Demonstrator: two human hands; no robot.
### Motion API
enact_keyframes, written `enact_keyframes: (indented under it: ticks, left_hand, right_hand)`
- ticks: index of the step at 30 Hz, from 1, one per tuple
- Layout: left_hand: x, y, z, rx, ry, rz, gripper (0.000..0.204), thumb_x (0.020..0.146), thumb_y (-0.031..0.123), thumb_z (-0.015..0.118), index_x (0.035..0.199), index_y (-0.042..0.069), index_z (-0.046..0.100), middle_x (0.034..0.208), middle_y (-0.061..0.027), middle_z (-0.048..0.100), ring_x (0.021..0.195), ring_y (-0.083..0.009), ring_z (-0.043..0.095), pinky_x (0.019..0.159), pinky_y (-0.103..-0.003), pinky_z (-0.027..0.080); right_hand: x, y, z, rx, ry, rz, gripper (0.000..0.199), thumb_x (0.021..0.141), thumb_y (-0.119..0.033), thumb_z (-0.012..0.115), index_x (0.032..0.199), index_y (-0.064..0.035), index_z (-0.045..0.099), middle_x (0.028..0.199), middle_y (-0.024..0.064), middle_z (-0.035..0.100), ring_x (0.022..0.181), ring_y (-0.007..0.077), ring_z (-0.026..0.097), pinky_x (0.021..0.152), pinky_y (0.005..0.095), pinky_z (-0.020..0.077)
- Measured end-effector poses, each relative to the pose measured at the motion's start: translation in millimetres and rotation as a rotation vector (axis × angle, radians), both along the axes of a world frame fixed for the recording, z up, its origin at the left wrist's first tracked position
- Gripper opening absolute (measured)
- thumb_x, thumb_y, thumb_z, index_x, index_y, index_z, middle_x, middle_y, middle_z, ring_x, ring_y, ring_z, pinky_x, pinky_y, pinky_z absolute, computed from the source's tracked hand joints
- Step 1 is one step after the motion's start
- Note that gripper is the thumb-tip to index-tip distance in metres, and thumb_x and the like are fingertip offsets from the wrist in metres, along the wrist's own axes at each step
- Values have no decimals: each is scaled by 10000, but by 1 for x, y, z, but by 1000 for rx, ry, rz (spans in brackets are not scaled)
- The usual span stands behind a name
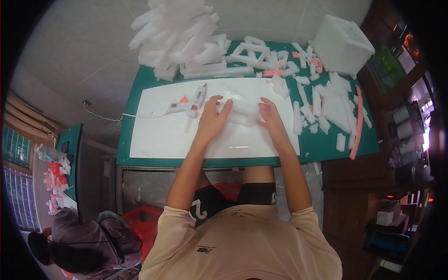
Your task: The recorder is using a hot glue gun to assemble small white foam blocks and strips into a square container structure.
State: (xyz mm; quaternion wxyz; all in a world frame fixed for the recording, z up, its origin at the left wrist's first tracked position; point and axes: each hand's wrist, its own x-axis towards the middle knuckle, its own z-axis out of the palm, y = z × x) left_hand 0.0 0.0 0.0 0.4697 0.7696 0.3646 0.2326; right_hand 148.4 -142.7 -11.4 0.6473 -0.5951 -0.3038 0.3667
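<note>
Item one: a white foam piece (245, 112), blurred, between my two hands above the white sheet (156, 133). Left grip (216, 117): at the foam's left end, thumb and forefinger apart; whether they clamp it, I cannot tell. Right grip (273, 122): at the right end, fingers spread, thumb below; firmness likewise not to be told. Hazard: foam looks light and brittle, so a hard squeeze could dent or snap it, and a slack or uneven one could let an end slip or twist. Item two: a glue gun (199, 97), lying on the sheet just beyond my left hand, nozzle pointing away. Hazard: if hot, a leftward reach could burn my fingers or melt the foam on its tip. Item three: its white cord (142, 115), running left off the worktop (125, 148); a snag there could drag the gun. Item four: loose foam scraps (308, 113) to the right, near the sheet's edge; a careless elbow could scatter them. Item five: a tall foam heap (175, 35) at the far left, loosely stacked; a knock to the worktop could topple it.
</note>
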Motion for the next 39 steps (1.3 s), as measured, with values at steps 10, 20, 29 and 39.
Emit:
enact_keyframes:
  ticks: [10,20,29,39]
  left_hand:
    - [-29,-5,-6,-223,-230,-247,650,799,329,668,1302,48,366,1333,-144,383,1119,-281,457,946,-367,393]
    - [-57,-30,11,-362,-487,-350,830,641,122,788,1338,93,339,1363,-105,296,1311,-284,275,1035,-436,311]
    - [-90,-43,21,-173,-543,-393,1001,546,178,859,1376,85,306,1435,-122,248,1346,-283,235,1064,-451,264]
    - [-100,-44,15,-348,-553,-390,1127,481,146,900,1400,49,255,1415,-132,307,1334,-274,274,1097,-464,224]
  right_hand:
    - [-7,-14,1,-4,-129,191,660,848,-158,624,1403,-81,275,1389,151,334,1290,294,350,1041,373,325]
    - [-19,-31,23,61,-160,308,883,709,-122,774,1410,-48,241,1441,154,277,1302,337,342,1071,428,306]
    - [-43,-42,43,201,-223,348,913,629,-113,801,1390,-61,299,1390,125,276,1270,288,356,1075,415,305]
    - [-52,-51,49,214,-347,297,906,595,-124,830,1361,-57,351,1369,125,291,1253,258,375,1055,392,343]
